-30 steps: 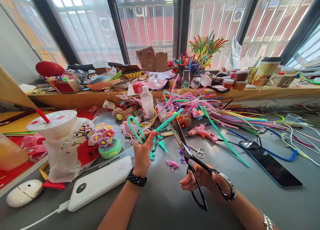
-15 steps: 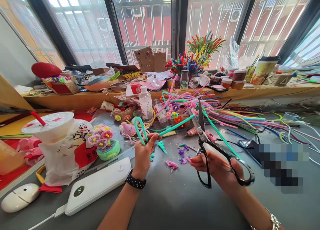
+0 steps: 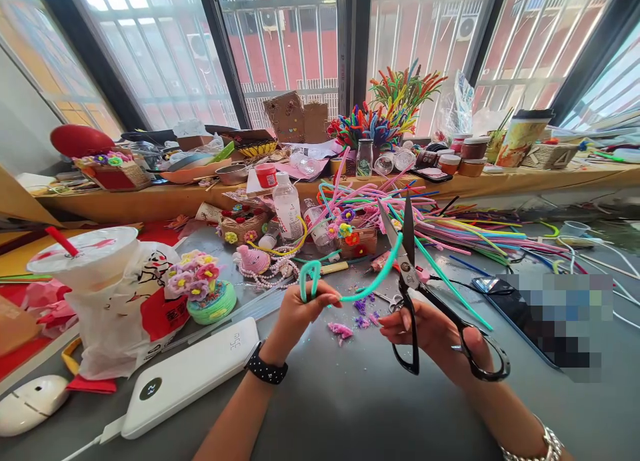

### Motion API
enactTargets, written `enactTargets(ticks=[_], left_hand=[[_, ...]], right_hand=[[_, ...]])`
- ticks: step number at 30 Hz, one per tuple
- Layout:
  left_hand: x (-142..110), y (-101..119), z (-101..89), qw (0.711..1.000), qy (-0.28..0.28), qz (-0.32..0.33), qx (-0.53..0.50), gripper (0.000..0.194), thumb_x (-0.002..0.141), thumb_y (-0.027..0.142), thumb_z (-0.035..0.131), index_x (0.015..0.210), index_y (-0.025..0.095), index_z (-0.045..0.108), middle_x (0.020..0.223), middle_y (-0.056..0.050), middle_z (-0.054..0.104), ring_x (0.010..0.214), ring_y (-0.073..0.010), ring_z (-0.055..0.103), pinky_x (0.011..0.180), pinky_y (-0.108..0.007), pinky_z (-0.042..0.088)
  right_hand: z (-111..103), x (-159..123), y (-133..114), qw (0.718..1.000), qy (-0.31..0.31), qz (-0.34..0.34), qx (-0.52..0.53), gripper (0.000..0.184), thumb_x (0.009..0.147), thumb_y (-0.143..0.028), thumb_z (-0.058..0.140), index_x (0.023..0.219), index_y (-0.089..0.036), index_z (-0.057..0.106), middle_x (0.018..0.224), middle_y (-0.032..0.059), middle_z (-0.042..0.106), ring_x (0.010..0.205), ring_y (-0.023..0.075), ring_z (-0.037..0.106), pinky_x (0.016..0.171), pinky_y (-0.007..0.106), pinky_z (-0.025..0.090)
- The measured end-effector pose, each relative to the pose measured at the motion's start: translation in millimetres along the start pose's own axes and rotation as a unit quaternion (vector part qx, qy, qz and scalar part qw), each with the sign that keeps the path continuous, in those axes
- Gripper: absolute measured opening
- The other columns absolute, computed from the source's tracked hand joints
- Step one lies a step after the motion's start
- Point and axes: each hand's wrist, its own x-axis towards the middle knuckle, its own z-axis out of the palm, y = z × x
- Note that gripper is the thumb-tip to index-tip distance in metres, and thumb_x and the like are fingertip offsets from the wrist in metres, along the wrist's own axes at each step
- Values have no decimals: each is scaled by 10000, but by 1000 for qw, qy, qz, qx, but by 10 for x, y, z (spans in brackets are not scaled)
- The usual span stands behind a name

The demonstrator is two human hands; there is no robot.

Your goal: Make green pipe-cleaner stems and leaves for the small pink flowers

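left hand (image 3: 300, 311): fingers pinch looped green pipe cleaner (image 3: 370, 291) above table (image 3: 340, 401) | pipe cleaner: free end curves up to spread blades of scissors (image 3: 409, 271), contact unclear | right hand (image 3: 440, 334): fingers curl round scissors' handles | pink scrap (image 3: 341, 330): on table, between hands | power bank (image 3: 195, 374): near left wrist

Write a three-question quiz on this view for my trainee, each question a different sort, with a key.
1. Which hand holds the black-handled scissors?
2. True or false: the scissors' blades are spread apart.
3. What does the left hand hold?
A) a pink glue gun
B) a teal fuzzy stem
C) a phone

Key:
1. The right hand.
2. True.
3. B.
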Motion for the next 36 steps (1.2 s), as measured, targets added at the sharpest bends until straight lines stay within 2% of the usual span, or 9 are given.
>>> enactTargets(ticks=[3,5,9,12,17,22,26,31,36], left_hand=[[-13,12,-9,999,-46,-10,3,148,597,312,642,569,167,649,504,-41,596,357,-65,318,368,-216,219],[-7,14,-31,999,-43,-7,-4,140,607,300,635,569,166,646,520,-40,603,356,-58,311,358,-209,202],[28,6,-92,998,51,15,-43,114,620,274,629,596,163,625,522,-14,599,359,-41,281,348,-190,180],[48,-10,-112,992,106,20,-60,120,624,279,629,635,160,616,515,0,586,380,-43,300,356,-180,201],[59,-19,-88,990,127,5,-54,130,617,281,637,624,154,607,518,6,582,381,-40,293,360,-183,195],[65,1,-76,988,144,1,-64,120,603,269,647,619,154,612,520,7,588,384,-39,282,366,-186,195],[64,-3,-73,986,150,-2,-69,125,602,276,645,622,157,614,522,9,592,386,-39,288,363,-185,200],[80,-13,-113,985,157,11,-73,133,607,275,645,630,149,609,504,20,572,382,-29,287,359,-177,193],[96,-34,-161,982,183,4,-40,177,595,308,649,659,147,612,518,21,569,363,-30,272,352,-187,171]], right_hand=[[-30,-6,-39,1000,-8,-5,5,594,582,-692,444,875,-184,536,1094,135,544,1041,307,464,852,436,332],[-54,-13,-56,1000,-9,-2,4,627,559,-708,450,890,-182,536,1108,144,533,1061,316,444,856,455,321],[-65,-19,-45,1000,-6,-4,7,630,518,-714,476,837,-174,533,1029,141,563,997,313,485,833,479,336],[-46,-16,-5,1000,12,-10,15,562,533,-673,505,775,-166,530,832,96,591,839,260,549,789,437,381],[-52,-19,63,998,19,-26,45,495,583,-584,531,784,-131,546,546,-5,485,431,110,455,538,302,425],[-67,-30,73,999,16,-27,42,487,591,-567,525,791,-124,558,560,-15,455,394,78,398,509,293,424],[-66,-35,82,999,32,-24,9,509,572,-577,546,813,-130,567,530,-24,468,399,87,407,580,326,444],[-92,-35,122,993,117,-18,-16,252,687,-420,557,654,-171,534,347,-81,385,277,54,306,500,264,430],[-107,-29,11,974,199,-12,-109,251,702,-408,550,607,-177,519,370,-56,421,308,73,337,475,271,420]])
